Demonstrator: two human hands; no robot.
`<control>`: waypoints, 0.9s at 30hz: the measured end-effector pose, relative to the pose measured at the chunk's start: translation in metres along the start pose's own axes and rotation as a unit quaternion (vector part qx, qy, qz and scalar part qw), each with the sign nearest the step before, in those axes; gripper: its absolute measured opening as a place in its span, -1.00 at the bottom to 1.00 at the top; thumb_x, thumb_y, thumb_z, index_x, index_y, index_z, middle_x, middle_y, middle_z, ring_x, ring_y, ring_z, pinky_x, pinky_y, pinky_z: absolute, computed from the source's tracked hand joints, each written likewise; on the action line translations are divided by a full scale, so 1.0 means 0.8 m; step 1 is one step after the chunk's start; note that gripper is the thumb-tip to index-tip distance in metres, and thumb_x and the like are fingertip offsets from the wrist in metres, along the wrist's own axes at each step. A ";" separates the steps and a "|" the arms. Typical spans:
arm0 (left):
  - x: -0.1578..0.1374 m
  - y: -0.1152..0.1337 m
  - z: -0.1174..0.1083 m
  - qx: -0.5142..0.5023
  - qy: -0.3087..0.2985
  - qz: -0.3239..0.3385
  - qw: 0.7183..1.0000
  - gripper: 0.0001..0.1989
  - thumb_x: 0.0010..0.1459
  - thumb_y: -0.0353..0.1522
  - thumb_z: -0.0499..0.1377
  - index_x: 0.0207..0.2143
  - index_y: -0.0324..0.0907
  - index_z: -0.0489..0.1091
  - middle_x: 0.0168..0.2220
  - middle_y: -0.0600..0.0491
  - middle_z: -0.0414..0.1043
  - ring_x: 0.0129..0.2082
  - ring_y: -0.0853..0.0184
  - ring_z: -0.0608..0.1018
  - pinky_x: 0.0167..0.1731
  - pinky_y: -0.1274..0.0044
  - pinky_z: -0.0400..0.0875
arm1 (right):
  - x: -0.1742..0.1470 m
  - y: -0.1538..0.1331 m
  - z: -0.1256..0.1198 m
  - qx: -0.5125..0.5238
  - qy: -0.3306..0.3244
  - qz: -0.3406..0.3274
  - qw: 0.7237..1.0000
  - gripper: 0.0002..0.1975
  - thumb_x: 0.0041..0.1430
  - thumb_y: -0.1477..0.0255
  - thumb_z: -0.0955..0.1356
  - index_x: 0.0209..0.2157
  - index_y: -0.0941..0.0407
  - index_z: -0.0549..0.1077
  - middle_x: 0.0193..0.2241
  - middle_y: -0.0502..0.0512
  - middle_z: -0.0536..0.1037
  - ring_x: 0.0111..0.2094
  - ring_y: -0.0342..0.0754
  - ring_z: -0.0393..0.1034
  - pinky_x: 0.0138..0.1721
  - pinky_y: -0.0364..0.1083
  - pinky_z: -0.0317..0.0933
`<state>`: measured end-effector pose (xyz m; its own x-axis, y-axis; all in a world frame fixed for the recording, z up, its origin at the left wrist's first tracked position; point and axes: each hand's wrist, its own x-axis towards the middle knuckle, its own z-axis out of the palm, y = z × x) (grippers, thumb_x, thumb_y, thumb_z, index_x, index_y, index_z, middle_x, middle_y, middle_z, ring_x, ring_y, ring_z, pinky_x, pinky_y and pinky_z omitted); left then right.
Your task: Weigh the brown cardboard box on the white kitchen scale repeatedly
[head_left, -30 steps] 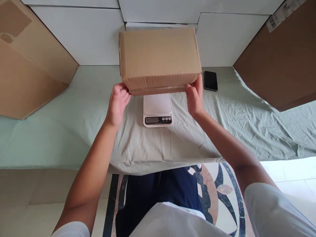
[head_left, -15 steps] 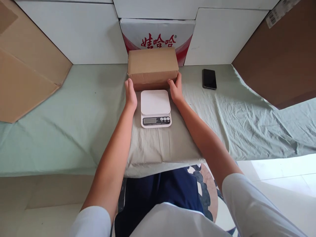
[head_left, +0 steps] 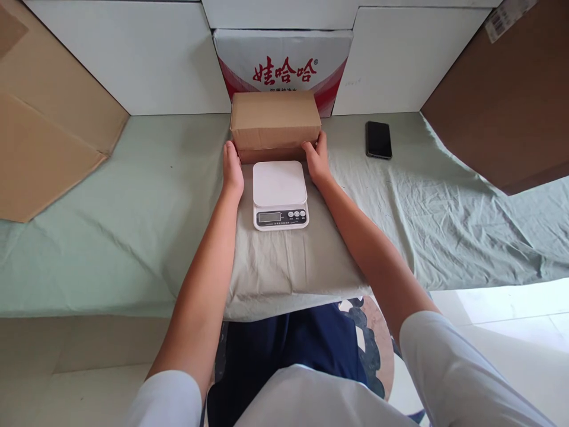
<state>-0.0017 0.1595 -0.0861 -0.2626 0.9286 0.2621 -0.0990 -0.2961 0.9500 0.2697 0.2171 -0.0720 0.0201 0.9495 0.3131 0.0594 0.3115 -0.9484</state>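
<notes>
A brown cardboard box [head_left: 275, 121] stands at the back of the cloth-covered table, gripped between my two hands. My left hand [head_left: 232, 169] presses against its left side near the lower front corner. At the right front corner, my right hand [head_left: 316, 159] has its thumb on the front face and its other fingers round the side, partly hidden. Just in front of the box, between my wrists, lies a white kitchen scale [head_left: 280, 185] with a small grey display and several buttons along its near edge. Nothing rests on its plate.
A black phone [head_left: 378, 140] lies on the green cloth [head_left: 133, 207] to the right. Behind the box is a white-and-red carton [head_left: 284, 50] against white panels. Large cardboard pieces stand at the left [head_left: 57, 118] and right [head_left: 502, 107].
The box has tipped or shifted very slightly between my hands, and its top edge sits a little lower against the carton. The scale and phone stay in place.
</notes>
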 end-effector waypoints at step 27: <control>-0.009 0.054 -0.062 0.004 0.104 -0.093 0.990 0.25 0.43 0.38 -0.64 0.74 -0.35 -0.21 0.81 -0.19 -0.18 0.83 0.10 -0.14 0.76 0.17 -0.12 | 0.029 0.035 -0.100 0.045 0.142 0.069 0.986 -0.35 0.25 -0.14 0.32 0.21 -0.07 0.36 0.45 0.25 0.45 0.53 0.19 0.42 0.50 0.34 0.40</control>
<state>-0.0519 0.1292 -0.0555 -0.4331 0.9003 0.0424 -0.1569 -0.1217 0.9801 0.3520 0.2445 -0.0876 0.3007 0.9384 0.1704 -0.0528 0.1948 -0.9794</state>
